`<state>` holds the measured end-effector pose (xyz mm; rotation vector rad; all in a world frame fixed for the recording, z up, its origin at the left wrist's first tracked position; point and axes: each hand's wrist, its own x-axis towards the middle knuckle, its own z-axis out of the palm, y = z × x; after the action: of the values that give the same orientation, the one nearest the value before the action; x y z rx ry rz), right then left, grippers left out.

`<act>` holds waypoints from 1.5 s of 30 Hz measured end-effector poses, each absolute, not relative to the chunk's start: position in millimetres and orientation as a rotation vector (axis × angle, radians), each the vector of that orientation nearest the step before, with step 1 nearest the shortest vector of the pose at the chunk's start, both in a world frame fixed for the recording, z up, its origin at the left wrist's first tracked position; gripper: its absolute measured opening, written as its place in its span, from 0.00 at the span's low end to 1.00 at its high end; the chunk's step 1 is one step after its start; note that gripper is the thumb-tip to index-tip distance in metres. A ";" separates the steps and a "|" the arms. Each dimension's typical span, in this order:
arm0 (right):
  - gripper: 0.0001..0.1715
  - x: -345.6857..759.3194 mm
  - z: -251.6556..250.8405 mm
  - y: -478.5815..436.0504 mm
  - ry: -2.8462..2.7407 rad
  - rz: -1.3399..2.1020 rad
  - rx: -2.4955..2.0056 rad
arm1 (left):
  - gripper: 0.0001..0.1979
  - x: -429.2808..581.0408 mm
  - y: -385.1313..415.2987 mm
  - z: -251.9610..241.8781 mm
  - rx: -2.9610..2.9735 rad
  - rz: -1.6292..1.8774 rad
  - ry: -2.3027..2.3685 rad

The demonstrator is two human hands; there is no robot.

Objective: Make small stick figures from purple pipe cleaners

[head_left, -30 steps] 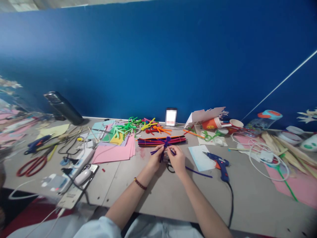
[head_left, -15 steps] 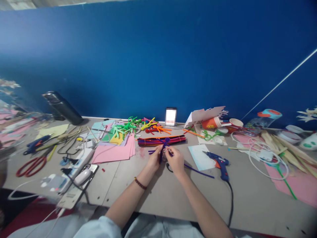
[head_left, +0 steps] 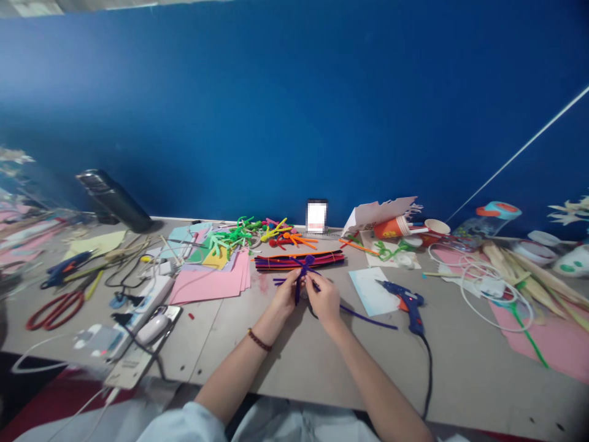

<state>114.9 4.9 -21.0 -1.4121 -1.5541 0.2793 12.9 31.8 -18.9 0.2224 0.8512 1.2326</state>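
Observation:
Between my two hands is a purple pipe cleaner figure [head_left: 307, 264] with a round loop at its top and thin arms sticking out. My left hand [head_left: 288, 293] pinches it from the left, fingers closed on its body. My right hand [head_left: 324, 298] is closed on its right side, fingertips close to the left ones. A loose purple pipe cleaner [head_left: 370, 317] stretches along the table to the right of my right hand. Just behind my hands lies a bundle of pipe cleaners [head_left: 271, 263] in purple, red and orange.
A blue glue gun [head_left: 409, 301] with a black cord lies to the right, by a pale blue paper [head_left: 368, 288]. At left are pink paper [head_left: 209, 285], a power strip [head_left: 142, 313], a phone and red-handled scissors [head_left: 55, 310]. Bent green pipe cleaners [head_left: 234, 236] lie at the back.
Both hands stay at the purple figure with only a slight shift of the fingers. My right hand has turned a little, covering more of a small dark curved thing beneath it.

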 end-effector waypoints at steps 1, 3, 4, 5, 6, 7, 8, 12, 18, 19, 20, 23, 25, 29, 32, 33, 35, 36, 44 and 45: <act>0.16 114.3 -21.4 4.7 -1.539 0.304 -1.393 | 0.05 12.9 31.4 -17.3 0.219 1.236 0.859; 0.15 112.3 -23.0 4.9 -1.477 0.378 -1.338 | 0.05 12.9 30.3 -13.8 0.234 1.253 0.870; 0.15 110.9 -24.0 5.3 -1.427 0.435 -1.309 | 0.06 13.0 29.6 -12.2 0.253 1.268 0.873; 0.15 109.2 -25.3 5.9 -1.365 0.506 -1.284 | 0.06 13.0 29.0 -11.0 0.276 1.288 0.871; 0.15 107.5 -26.7 6.6 -1.295 0.587 -1.268 | 0.08 13.0 28.5 -10.1 0.305 1.309 0.866; 0.16 105.6 -28.1 7.4 -1.220 0.676 -1.259 | 0.09 12.9 28.2 -9.6 0.333 1.330 0.858; 0.17 103.9 -29.6 8.3 -1.150 0.770 -1.254 | 0.10 12.8 27.9 -9.5 0.358 1.349 0.850; 0.23 99.9 -34.1 12.1 -0.998 1.041 -1.209 | 0.13 12.0 27.8 -10.6 0.389 1.374 0.857; 0.22 104.3 -35.3 15.0 -1.035 1.058 -1.174 | 0.14 11.0 27.9 -13.0 0.368 1.344 0.805; 0.22 105.1 -35.0 15.0 -1.029 1.065 -1.171 | 0.14 10.5 28.2 -13.3 0.360 1.327 0.794; 0.21 105.6 -34.6 14.8 -1.019 1.071 -1.165 | 0.14 9.9 28.6 -13.6 0.351 1.307 0.785; 0.18 106.6 -33.3 13.9 -1.006 1.063 -1.140 | 0.13 8.0 29.9 -13.6 0.330 1.253 0.772; 0.17 107.1 -32.6 13.5 -1.013 1.053 -1.127 | 0.12 7.2 30.4 -12.9 0.329 1.245 0.764; 0.18 107.0 -32.7 13.8 -0.972 1.071 -1.137 | 0.14 8.0 29.2 -10.0 0.322 1.240 0.743; 0.21 106.1 -34.5 14.9 -0.907 1.090 -1.159 | 0.17 10.0 27.1 -8.5 0.338 1.263 0.722; 0.22 105.9 -35.4 15.3 -0.885 1.089 -1.160 | 0.17 10.7 26.5 -8.5 0.348 1.275 0.719; 0.22 105.9 -37.0 16.1 -0.850 1.086 -1.155 | 0.14 11.6 25.9 -9.6 0.365 1.290 0.723; 0.22 106.0 -37.7 16.4 -0.837 1.087 -1.150 | 0.13 11.9 25.8 -10.6 0.376 1.292 0.727; 0.20 105.7 -34.5 15.0 -0.775 1.130 -1.105 | 0.12 9.2 28.3 -19.4 0.365 1.245 0.719; 0.19 105.8 -33.6 14.7 -0.772 1.135 -1.104 | 0.13 9.1 28.6 -20.0 0.349 1.230 0.704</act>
<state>105.8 14.7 -33.6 -1.1039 -0.7718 1.1353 9.1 28.6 -20.0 0.3493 0.7042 1.2299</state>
